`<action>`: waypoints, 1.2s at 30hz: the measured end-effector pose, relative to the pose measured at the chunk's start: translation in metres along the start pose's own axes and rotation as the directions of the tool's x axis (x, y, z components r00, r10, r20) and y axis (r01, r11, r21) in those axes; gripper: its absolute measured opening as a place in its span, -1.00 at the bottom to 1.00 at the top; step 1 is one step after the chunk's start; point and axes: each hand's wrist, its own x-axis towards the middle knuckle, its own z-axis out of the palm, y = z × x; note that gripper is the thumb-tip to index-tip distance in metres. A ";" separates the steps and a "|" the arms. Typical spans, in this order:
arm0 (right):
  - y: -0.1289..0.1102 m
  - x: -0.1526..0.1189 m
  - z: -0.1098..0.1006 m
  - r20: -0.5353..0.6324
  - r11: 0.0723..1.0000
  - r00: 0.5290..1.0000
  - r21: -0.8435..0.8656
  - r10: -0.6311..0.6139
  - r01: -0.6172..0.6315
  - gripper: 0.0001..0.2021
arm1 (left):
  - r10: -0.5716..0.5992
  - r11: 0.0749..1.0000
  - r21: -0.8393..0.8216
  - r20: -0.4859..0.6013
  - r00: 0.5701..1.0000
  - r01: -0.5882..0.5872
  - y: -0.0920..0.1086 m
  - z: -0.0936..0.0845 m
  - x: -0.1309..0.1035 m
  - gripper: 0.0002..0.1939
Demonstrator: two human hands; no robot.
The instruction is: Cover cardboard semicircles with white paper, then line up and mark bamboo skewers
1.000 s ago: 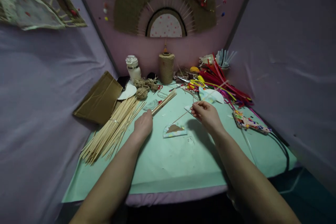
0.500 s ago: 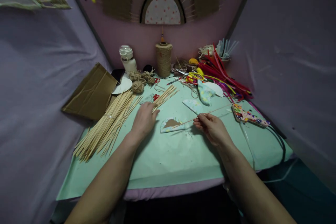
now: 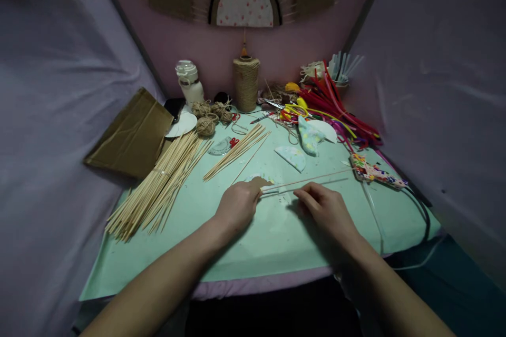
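My left hand (image 3: 239, 202) is closed, pinching a thin stick (image 3: 329, 175) together with the edge of a half-round cardboard piece (image 3: 261, 181) trimmed with patterned fabric. The stick points right from its fingertips, and the hand covers much of the piece. My right hand (image 3: 324, 206) has curled fingers just below the stick, apparently apart from it, with nothing visible in them. Behind the hands lies a fabric-covered half-round piece (image 3: 291, 157). Left of it are several loose sticks (image 3: 239, 151) and one separate stick (image 3: 252, 157).
A large stick bundle (image 3: 160, 184) and folded cardboard (image 3: 130, 134) occupy the left. Twine balls (image 3: 205, 126), a twine cone (image 3: 245, 84) and a bottle (image 3: 190, 83) stand behind. At right are scissors (image 3: 274, 104), pipe cleaners (image 3: 336, 102) and a patterned, fabric-wrapped corded tool (image 3: 373, 172).
My left hand has moved from the loose sticks to the half-round cardboard piece and closed on it and the stick. My right hand, which held the stick, now appears to have let it go.
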 end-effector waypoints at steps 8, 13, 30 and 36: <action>0.006 0.025 0.014 0.198 0.648 0.735 -0.364 -0.649 0.669 -0.81 | 0.002 0.999 0.048 -0.035 0.999 -0.001 0.003 0.006 -0.006 -0.74; 0.014 0.031 0.015 0.151 0.678 0.741 -0.318 -0.654 0.663 -0.79 | 0.003 0.996 -0.087 -0.171 0.985 -0.018 -0.011 0.009 -0.008 -0.57; 0.023 0.031 0.018 0.238 0.638 0.716 -0.332 -0.656 0.695 -0.72 | -0.042 0.990 -0.141 -0.194 0.980 0.014 -0.032 0.015 -0.028 -0.57; 0.022 0.028 0.020 0.244 0.621 0.701 -0.333 -0.670 0.710 -0.73 | 0.085 0.996 0.008 -0.285 0.955 -0.086 -0.009 0.022 -0.048 -0.70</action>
